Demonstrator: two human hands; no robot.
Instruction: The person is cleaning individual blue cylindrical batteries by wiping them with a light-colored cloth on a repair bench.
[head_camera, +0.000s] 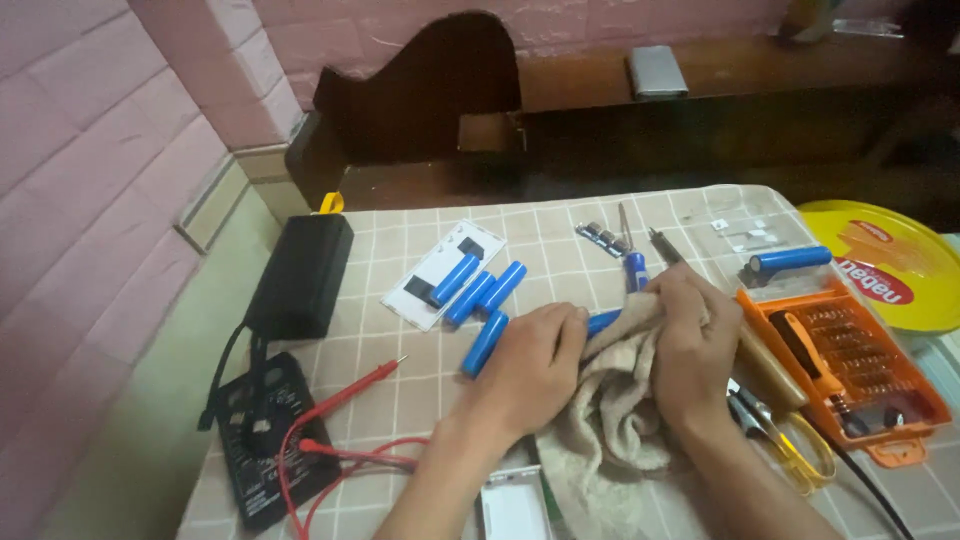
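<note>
My left hand (535, 362) is closed around one end of a blue cylindrical battery (603, 321), which pokes out toward a beige cloth (610, 410). My right hand (695, 340) presses the cloth over the battery's other end. A loose blue battery (485, 343) lies just left of my left hand. Three more blue batteries (480, 287) rest side by side near a white holder plate (440, 275) farther up the checked tablecloth (400, 400).
A black multimeter (265, 435) with red leads (345, 392) sits at the lower left, a black box (300, 275) above it. An orange screwdriver-bit case (850, 365) lies right, a blue battery (790, 262) on a clear lid, a yellow tray (885, 265) beyond. Screwdriver (634, 265), yellow-handled scissors (800, 450).
</note>
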